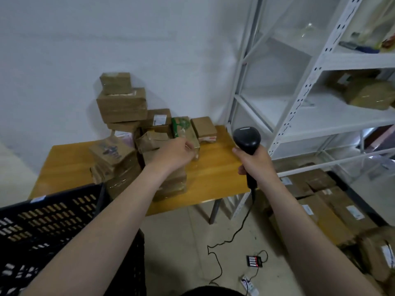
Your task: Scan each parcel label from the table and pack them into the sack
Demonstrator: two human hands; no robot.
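Scanner (248,144) upright in the right hand (254,165); left hand (176,155) at a green-printed parcel (184,129).
The scanner's long axis is near vertical, head up and facing away, the right hand wrapped round its handle. The parcel lies lengthwise away from the person on the worktop (213,178), at the right edge of a heap of brown parcels (123,107). The left fingers curl at its near end; blur hides whether they grip. A black slatted crate (53,221) stands near left, its contents hidden.
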